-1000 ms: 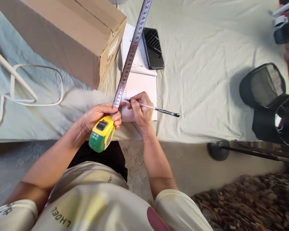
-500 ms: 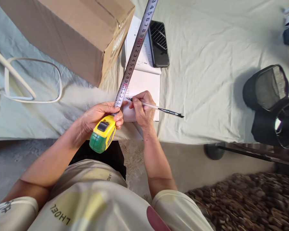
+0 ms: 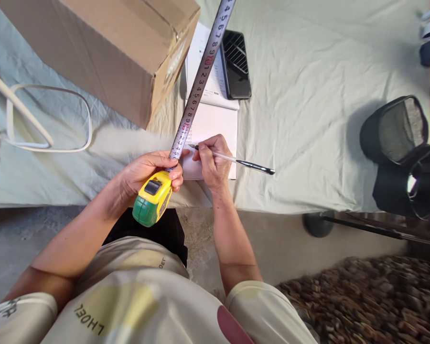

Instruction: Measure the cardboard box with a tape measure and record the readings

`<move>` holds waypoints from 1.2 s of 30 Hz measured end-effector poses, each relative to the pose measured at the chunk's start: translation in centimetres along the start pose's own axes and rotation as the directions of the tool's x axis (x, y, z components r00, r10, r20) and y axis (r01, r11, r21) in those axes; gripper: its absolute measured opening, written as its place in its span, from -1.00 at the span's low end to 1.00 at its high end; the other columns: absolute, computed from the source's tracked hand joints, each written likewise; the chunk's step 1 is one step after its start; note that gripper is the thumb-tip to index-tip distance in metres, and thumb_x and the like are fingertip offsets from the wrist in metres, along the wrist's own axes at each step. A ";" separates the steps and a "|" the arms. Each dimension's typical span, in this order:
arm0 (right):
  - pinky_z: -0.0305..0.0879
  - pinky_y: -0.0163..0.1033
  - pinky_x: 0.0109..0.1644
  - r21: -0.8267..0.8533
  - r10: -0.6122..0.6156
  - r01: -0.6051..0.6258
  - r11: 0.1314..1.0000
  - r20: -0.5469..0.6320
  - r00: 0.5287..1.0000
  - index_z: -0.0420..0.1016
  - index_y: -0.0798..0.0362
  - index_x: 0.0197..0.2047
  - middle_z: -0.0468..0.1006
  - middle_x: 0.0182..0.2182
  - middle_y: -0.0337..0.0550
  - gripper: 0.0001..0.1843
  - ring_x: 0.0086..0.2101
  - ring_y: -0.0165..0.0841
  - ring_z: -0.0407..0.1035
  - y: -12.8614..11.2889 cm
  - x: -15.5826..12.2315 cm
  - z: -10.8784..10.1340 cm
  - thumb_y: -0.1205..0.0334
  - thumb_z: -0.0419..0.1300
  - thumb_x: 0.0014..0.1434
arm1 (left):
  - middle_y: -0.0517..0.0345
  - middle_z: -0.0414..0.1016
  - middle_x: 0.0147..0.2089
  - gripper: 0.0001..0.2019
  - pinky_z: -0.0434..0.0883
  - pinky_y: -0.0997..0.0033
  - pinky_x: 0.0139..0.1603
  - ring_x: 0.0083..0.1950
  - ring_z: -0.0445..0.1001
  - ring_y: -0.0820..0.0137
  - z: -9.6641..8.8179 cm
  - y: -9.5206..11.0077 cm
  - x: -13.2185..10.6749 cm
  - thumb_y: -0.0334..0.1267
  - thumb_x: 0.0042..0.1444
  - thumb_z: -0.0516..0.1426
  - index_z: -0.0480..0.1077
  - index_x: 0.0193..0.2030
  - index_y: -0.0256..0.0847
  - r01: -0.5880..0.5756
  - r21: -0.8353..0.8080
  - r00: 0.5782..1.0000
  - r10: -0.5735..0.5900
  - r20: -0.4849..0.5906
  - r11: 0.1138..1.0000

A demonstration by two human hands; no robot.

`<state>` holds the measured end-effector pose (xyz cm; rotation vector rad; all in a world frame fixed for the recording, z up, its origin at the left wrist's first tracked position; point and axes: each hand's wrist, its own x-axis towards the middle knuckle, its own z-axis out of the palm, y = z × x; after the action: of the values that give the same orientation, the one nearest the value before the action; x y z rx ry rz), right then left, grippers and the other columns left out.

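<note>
Tape measure (image 3: 152, 200) is at the table's near edge, its case partly overhanging. Your left hand (image 3: 148, 169) has thumb and fingers closed on the blade (image 3: 196, 95) by the case mouth. Blade slants up across the notebook (image 3: 217, 122). Your right hand (image 3: 215, 161) grips the pen (image 3: 254, 166), tip at the lower page; can't tell if it's touching. Risk: loosen the left pinch and the blade could slip or retract; can't tell if it's locked. Sideways sway could bump the pen or the phone (image 3: 236, 71) alongside. Box (image 3: 93, 57) sits left.
</note>
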<state>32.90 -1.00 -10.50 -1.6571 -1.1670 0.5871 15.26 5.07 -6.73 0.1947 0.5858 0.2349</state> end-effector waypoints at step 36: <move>0.29 -0.23 -0.32 -0.104 -0.050 0.044 0.994 -0.046 0.998 0.27 -0.06 -0.41 0.45 -0.62 -0.37 -0.83 -0.53 -0.39 0.35 0.3 -0.1 0.0 0.26 0.05 0.24 | 0.13 0.34 -0.62 -0.74 0.45 0.43 -0.42 -0.55 0.35 0.37 0.2 0.0 -0.1 -0.54 0.15 0.04 0.54 -0.17 -0.34 -0.013 0.023 1.000 0.013 -0.001 1.000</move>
<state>32.96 -1.07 -10.78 -1.7167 -1.2150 0.4609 15.27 5.04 -6.51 0.2211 0.5887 0.2407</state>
